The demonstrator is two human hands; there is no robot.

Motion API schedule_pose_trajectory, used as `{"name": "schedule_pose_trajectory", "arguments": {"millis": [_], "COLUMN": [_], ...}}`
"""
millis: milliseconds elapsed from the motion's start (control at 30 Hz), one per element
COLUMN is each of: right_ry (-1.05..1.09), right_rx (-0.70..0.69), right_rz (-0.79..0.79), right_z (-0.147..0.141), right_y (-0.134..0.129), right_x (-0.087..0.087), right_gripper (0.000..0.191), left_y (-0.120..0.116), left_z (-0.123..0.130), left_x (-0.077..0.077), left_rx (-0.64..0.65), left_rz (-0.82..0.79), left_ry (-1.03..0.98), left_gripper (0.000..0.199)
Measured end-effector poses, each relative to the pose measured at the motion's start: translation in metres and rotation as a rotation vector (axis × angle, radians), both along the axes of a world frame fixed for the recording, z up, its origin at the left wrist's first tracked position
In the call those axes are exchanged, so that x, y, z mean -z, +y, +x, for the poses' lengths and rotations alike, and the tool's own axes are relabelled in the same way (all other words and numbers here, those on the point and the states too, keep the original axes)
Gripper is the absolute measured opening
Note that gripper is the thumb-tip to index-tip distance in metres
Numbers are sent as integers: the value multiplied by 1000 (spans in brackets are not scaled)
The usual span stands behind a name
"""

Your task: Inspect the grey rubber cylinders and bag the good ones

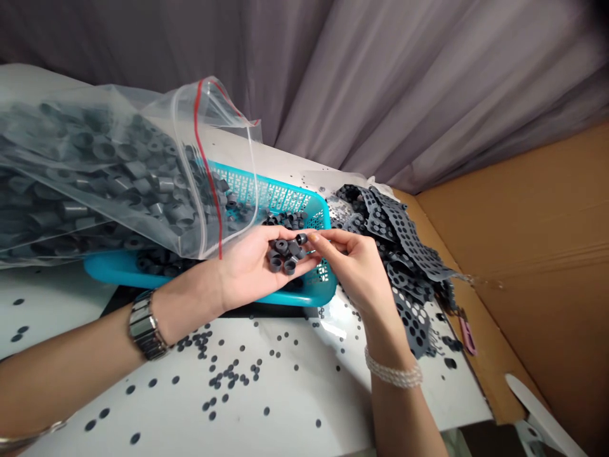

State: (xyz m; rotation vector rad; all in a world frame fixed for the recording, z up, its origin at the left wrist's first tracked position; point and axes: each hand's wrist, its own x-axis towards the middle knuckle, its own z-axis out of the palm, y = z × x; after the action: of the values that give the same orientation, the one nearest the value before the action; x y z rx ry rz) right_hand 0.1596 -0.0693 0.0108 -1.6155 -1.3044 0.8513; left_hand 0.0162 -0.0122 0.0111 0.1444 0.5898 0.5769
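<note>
My left hand [250, 263] lies palm up over a blue plastic basket [309, 298], cupping several small dark grey rubber caps [280, 247]. With thumb and forefinger, my right hand [359, 270] pinches a single grey cap [301, 238] just above the left fingertips. More caps of the same sort lie in the basket beneath. A clear zip bag [118, 184] full of grey caps rests at the left, partly on the basket, its mouth with the red stripe beside my left wrist.
Small dark discs [233, 374] are scattered over the white table [285, 419]. Perforated dark rubber sheets [409, 241] are heaped right of the basket, near a pink-handled tool [468, 336]. Cardboard [537, 254] stands at the right; a grey curtain [380, 82] hangs behind.
</note>
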Motion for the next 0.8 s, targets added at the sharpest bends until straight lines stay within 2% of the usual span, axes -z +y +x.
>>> {"name": "schedule_pose_trajectory", "arguments": {"millis": [100,233,367,567,800], "right_ry": [-122,-194,-243,-297,-324], "right_rx": [11,-17,-34,-91,-46], "right_rz": [20,103,153,170,121], "right_z": [-4,-11,-13,-9,-12], "right_y": [-1,-1,-3,-7,-2], "right_x": [0,2,0,-7,-1], "right_gripper": [28,22,21,27,19], "left_y": [0,0,1,2,4], "left_z": [0,0,-1,-2,-3], "left_x": [-3,-3,1,2,10], "left_rx": [9,-42,0,61,-22], "left_rz": [44,77,90,88,94], "left_ry": [31,99,38,24,72], "left_gripper": [18,18,19,23,25]}}
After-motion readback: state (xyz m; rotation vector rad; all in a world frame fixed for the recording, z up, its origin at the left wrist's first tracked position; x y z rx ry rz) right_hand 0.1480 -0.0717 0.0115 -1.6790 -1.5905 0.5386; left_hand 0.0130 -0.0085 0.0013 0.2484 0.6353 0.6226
